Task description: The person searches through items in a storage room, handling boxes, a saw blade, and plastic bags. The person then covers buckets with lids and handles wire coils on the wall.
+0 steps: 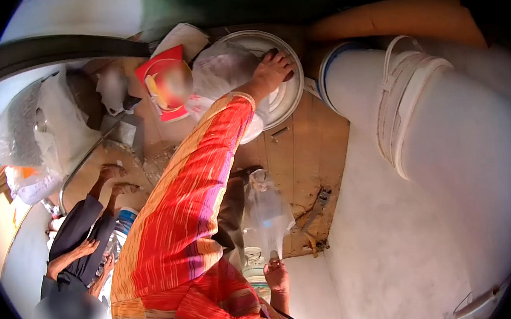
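My left hand (274, 73), its arm in a red and orange striped sleeve, reaches out over a round white lid or dish (291, 99). Its fingers are curled over something dark that I cannot make out. Beside that wrist, a crumpled translucent plastic bag (218, 63) lies partly across the white rim. Close to my body, my right hand (277, 276) pinches the near end of a clear plastic bag (267, 215), which stretches away over the floor. A clear jar or container (253, 261) stands just left of this hand.
White buckets (351, 80) lie or lean at the right. A red packet (168, 85) is left of the white lid. Metal tools (316, 211) lie near the floor's edge. Another person (80, 257) sits at lower left, near large plastic bags (54, 115).
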`<state>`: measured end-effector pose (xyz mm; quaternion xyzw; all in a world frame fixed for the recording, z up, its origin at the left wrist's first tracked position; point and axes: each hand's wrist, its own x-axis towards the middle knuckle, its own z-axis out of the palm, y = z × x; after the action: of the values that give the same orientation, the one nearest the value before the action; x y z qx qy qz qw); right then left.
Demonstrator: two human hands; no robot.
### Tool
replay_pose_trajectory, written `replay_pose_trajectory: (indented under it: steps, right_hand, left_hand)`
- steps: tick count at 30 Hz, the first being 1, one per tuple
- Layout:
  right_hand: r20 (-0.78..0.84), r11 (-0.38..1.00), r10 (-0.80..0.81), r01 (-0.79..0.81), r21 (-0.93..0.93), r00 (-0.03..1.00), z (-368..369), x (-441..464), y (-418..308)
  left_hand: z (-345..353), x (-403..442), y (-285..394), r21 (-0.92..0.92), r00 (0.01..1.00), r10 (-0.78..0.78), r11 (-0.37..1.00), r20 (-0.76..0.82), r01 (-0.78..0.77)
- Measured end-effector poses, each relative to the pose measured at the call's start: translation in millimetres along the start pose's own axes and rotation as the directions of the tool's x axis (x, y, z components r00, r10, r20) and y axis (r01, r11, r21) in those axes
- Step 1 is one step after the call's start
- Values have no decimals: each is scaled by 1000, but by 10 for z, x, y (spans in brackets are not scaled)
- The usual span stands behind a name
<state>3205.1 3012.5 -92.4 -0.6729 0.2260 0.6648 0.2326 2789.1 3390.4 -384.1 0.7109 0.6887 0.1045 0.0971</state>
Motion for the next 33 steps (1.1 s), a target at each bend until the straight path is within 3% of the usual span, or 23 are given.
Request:
replay_pose_trajectory:
  steps: [2, 4, 5, 8, 10, 12, 13, 14, 15, 16, 17, 18, 20, 24, 26, 27, 28, 29, 31, 33]
  right_hand:
    - [-75, 1000, 28, -27, 10, 997, 17, 33, 10]
    - [-111, 1000, 24, -24, 1, 994, -3, 53, 52]
    - [-115, 1000, 21, -20, 10, 993, 19, 71, 58]
    - [-81, 1000, 21, -20, 9, 996, -25, 116, 21]
    - [-32, 999, 8, -6, 48, 999, -41, 107, 12]
    - [51, 998, 31, -34, 58, 998, -68, 137, 11]
    - [31, 999, 22, -24, 45, 999, -33, 115, 7]
    - [40, 998, 32, -34, 43, 999, -34, 133, 5]
    - [10, 999, 28, -28, 37, 1000, -58, 162, 3]
    - [-21, 999, 24, -24, 31, 999, -65, 172, 13]
    - [-115, 999, 24, -18, 48, 993, 86, 138, -5]
    - [-112, 999, 35, -30, 43, 993, 21, 173, -17]
    - [61, 998, 3, -6, 55, 998, -135, 298, -42]
    - [-53, 1000, -22, 21, -14, 998, -171, 487, -213]
    - [3, 1000, -17, 17, -13, 1000, -219, 690, -400]
    - [-44, 998, -46, 44, -41, 998, -57, 725, -473]
    - [-13, 999, -37, 37, -6, 999, -36, 805, -531]
    - [-54, 1000, -22, 22, -11, 998, -4, 907, -577]
    - [11, 998, -41, 41, -57, 999, -78, 1097, -577]
    - [-80, 995, -79, 73, -72, 994, -151, 1147, -480]
  left_hand:
    - [235, 159, -81, 49, 997, 2, 999, 74, -6]
    - [389, 238, -148, 211, 963, -52, 978, 264, -5]
    - [368, 262, -180, 230, 959, -3, 971, 284, -66]
    - [102, 352, -321, 56, 953, 124, 988, 275, -144]
    - [-310, 268, -327, 39, 925, 158, 983, 344, -182]
    - [-658, 93, -356, -299, 954, -138, 929, 265, 217]
    - [-873, -8, -369, -351, 938, -237, 881, 253, 317]
    - [-992, -152, -433, -339, 937, -242, 885, 252, 320]
    - [-1098, -331, -527, -581, 866, -322, 645, 382, 496]
    - [-1216, -534, -596, -722, 781, -341, 309, 524, 619]
    - [-1379, -788, -567, -770, 700, -403, -19, 590, 638]
    - [-1544, -1074, -489, -745, 610, -429, -346, 666, 571]
    - [-1777, -1580, -407, -664, 559, -377, -552, 739, 505]
    - [-2041, -2341, -18, -561, 500, -315, -675, 807, 479]
    - [-1821, -2705, 164, -508, 441, -305, -720, 844, 474]
    - [-1728, -2847, 246, -462, 427, -260, -741, 866, 487]
    - [-1702, -2932, 378, -445, 365, -287, -748, 886, 492]
    - [-1683, -2997, 486, -414, 347, -266, -771, 899, 483]
    - [-1664, -3101, 687, -365, 325, -223, -790, 919, 492]
    - [-1688, -3156, 876, -305, 308, -174, -838, 935, 452]
